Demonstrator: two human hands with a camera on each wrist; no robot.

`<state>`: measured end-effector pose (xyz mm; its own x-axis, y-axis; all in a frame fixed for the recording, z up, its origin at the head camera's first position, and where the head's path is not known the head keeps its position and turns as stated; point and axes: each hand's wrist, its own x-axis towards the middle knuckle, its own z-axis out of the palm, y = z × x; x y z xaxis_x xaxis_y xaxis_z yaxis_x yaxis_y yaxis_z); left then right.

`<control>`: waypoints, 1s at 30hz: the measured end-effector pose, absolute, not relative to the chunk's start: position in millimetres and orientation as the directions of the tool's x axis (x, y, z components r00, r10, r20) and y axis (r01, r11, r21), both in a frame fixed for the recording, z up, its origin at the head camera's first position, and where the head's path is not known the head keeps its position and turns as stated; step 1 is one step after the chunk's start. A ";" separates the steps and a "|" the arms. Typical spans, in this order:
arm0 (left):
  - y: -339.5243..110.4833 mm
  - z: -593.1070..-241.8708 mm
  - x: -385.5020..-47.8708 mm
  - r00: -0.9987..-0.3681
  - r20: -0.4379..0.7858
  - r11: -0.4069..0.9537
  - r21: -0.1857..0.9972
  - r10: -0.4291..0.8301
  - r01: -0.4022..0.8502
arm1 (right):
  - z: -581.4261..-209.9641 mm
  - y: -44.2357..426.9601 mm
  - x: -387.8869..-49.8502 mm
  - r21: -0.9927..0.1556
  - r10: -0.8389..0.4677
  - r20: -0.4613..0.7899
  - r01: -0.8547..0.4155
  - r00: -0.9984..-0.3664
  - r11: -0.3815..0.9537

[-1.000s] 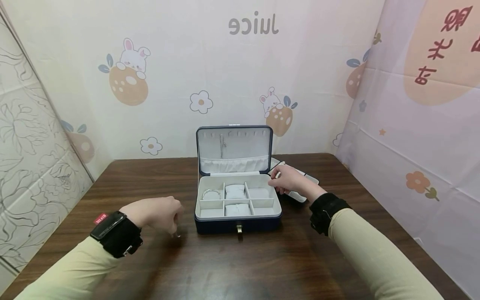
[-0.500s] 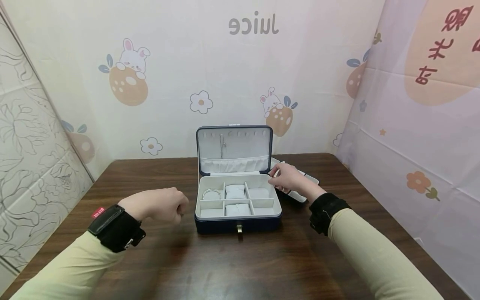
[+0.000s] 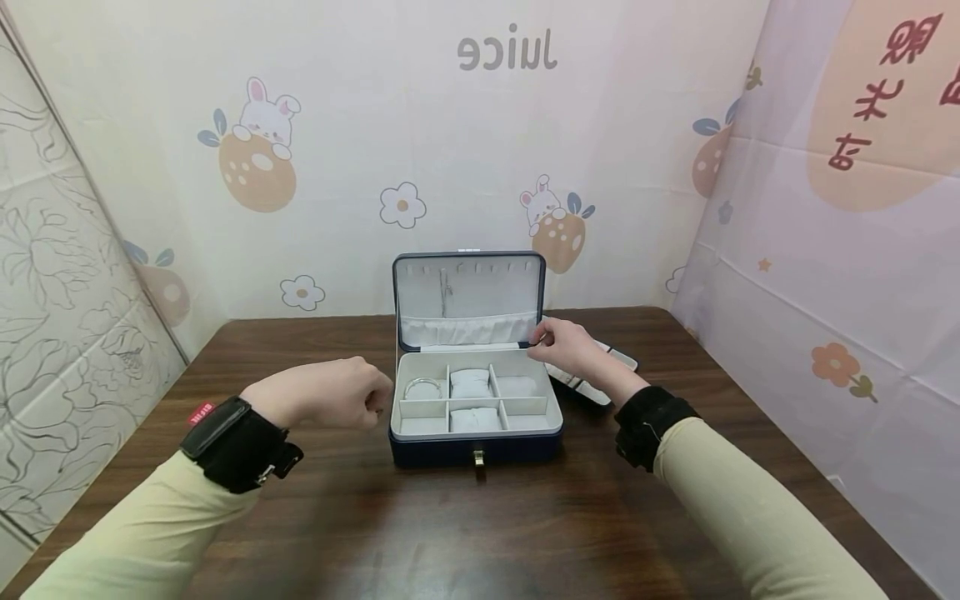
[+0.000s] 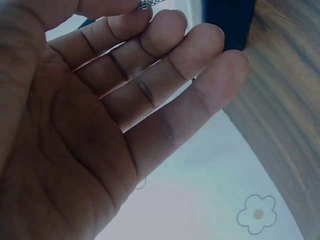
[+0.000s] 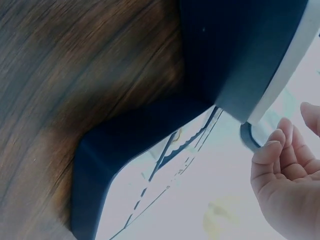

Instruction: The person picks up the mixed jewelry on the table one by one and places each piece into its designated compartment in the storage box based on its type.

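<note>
A navy jewelry box with a white lining stands on the table, its lid raised. My left hand is just left of the box, pinching a silver chain between thumb and index finger. Only a short bit of the chain shows in the left wrist view; the head view hides it. My right hand hovers at the box's back right corner, by the lid. Its thumb and fingers are loosely bent and apart, with nothing seen between them. A silver bangle lies in the back left compartment.
White cushions fill the two middle compartments. A thin necklace hangs inside the lid. Behind my right hand, a white-lined navy tray rests on the wooden table. Patterned cloth walls enclose the back and sides.
My left hand has risen and moved right, closer to the box's left side. My right hand has shifted slightly up and left towards the lid. The box has stayed in place.
</note>
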<state>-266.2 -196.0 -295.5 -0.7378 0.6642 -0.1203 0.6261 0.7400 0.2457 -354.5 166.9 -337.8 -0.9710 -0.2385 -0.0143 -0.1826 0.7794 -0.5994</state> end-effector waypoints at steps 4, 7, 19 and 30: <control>-190.3 -292.4 -268.9 -0.730 -0.097 0.727 0.245 0.676 0.641 | -336.8 161.1 -351.4 -0.616 -0.279 0.002 -0.221 -0.960 0.756; -185.7 -289.9 -270.7 -0.723 -0.070 0.716 0.238 0.687 0.657 | -334.8 156.4 -347.9 -0.629 -0.318 0.021 -0.260 -0.948 0.733; -166.0 -281.0 -274.4 -0.697 0.044 0.669 0.241 0.716 0.703 | -328.1 130.8 -334.6 -0.634 -0.472 0.080 -0.410 -0.878 0.656; -150.3 -282.1 -278.9 -0.710 0.127 0.675 0.232 0.693 0.700 | -318.0 109.6 -318.1 -0.653 -0.602 0.109 -0.514 -0.791 0.557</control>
